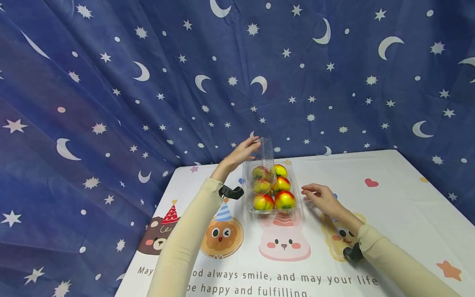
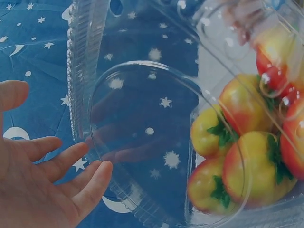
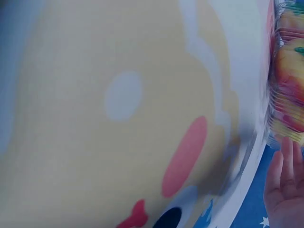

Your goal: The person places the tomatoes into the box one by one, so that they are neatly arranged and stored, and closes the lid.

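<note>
A clear plastic clamshell box holds several red-and-yellow fruits in two rows. Green leafy tops show on the fruits in the left wrist view. The box's lid stands raised and tilted over the left row, which shows through it. My left hand is at the lid's left side; in the left wrist view its loosely extended fingertips meet the lid's outer face. Just right of the box, apart from it, my right hand hovers low over the table with relaxed fingers, holding nothing.
The white tablecloth carries printed cartoon animals, hearts and lettering. Behind the table hangs a blue curtain with moons and stars. Each wrist wears a black strap.
</note>
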A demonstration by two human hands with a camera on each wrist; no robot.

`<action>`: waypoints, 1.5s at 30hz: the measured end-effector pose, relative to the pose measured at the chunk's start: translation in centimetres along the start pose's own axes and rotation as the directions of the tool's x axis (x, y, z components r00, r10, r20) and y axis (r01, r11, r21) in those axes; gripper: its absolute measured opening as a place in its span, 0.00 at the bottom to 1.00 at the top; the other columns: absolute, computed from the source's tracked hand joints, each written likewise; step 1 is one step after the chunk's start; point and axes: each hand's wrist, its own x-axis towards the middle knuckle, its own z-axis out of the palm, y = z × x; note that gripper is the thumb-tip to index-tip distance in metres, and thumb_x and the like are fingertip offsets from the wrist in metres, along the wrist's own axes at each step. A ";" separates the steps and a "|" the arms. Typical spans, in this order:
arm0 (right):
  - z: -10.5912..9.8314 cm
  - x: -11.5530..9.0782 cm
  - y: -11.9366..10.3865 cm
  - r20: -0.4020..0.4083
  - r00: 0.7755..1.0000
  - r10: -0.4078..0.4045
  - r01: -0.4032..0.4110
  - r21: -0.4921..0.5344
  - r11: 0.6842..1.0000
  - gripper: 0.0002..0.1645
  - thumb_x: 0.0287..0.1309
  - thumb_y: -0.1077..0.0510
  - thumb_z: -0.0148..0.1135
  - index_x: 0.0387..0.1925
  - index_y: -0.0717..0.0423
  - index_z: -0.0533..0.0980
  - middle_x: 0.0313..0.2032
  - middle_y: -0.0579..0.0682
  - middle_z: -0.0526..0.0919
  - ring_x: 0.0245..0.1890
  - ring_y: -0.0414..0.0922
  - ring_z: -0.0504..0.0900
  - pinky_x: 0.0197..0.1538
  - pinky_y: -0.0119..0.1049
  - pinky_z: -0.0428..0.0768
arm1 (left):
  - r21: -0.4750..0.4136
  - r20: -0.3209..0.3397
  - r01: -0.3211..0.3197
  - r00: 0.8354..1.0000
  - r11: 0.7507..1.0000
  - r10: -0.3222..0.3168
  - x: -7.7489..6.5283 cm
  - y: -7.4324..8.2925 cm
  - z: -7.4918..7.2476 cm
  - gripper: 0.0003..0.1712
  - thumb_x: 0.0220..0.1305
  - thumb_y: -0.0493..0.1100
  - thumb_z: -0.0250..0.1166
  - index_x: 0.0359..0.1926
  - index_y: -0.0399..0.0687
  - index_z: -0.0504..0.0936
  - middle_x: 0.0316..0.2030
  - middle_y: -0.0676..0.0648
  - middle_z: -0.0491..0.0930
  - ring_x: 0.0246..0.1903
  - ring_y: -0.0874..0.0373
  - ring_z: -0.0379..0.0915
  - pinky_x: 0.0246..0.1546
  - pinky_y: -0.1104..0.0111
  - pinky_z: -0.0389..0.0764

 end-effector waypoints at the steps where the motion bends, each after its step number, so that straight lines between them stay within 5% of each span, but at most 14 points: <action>1: 0.0 0.0 -0.1 0.007 1.000 0.014 -0.014 0.021 1.000 0.19 0.69 0.63 0.55 0.54 0.75 0.74 0.46 0.69 0.83 0.39 0.57 0.86 0.40 0.39 0.84 | 0.001 -0.001 0.000 1.000 1.000 0.000 0.0 -0.1 0.0 0.35 0.77 0.52 0.48 0.77 0.44 0.52 0.72 0.40 0.59 0.70 0.41 0.56 0.63 0.51 0.69; 9: 0.0 0.4 -0.4 0.088 0.979 0.183 -0.196 0.188 0.962 0.25 0.74 0.56 0.51 0.60 0.75 0.70 0.51 0.71 0.80 0.46 0.61 0.84 0.48 0.43 0.82 | 0.010 0.006 0.001 1.000 1.000 -0.001 0.3 -0.4 0.6 0.34 0.77 0.53 0.48 0.77 0.47 0.52 0.74 0.43 0.56 0.71 0.48 0.55 0.62 0.53 0.70; 17: 0.0 0.3 -0.6 0.116 0.978 0.171 -0.194 0.228 0.954 0.26 0.74 0.56 0.51 0.60 0.76 0.69 0.50 0.72 0.80 0.47 0.63 0.83 0.50 0.49 0.81 | -0.005 0.015 -0.012 1.000 1.000 0.013 0.7 -0.7 1.4 0.35 0.77 0.53 0.48 0.77 0.45 0.52 0.74 0.42 0.55 0.71 0.49 0.55 0.62 0.54 0.70; 39: 0.0 0.3 -0.4 0.093 0.977 0.193 -0.211 0.263 0.941 0.27 0.73 0.56 0.52 0.60 0.77 0.68 0.51 0.72 0.79 0.42 0.46 0.87 0.47 0.41 0.83 | -0.049 0.027 -0.005 1.000 0.999 0.006 1.4 -1.2 3.0 0.34 0.77 0.52 0.48 0.77 0.46 0.53 0.75 0.43 0.54 0.71 0.48 0.55 0.64 0.51 0.67; 45: -0.2 0.0 -0.7 0.099 0.975 0.199 -0.219 0.282 0.934 0.28 0.74 0.55 0.51 0.62 0.77 0.67 0.53 0.73 0.78 0.45 0.51 0.86 0.48 0.42 0.83 | -0.047 0.048 -0.006 0.999 0.999 0.008 1.5 -1.2 3.3 0.34 0.78 0.52 0.48 0.77 0.45 0.52 0.75 0.40 0.53 0.71 0.48 0.54 0.64 0.51 0.67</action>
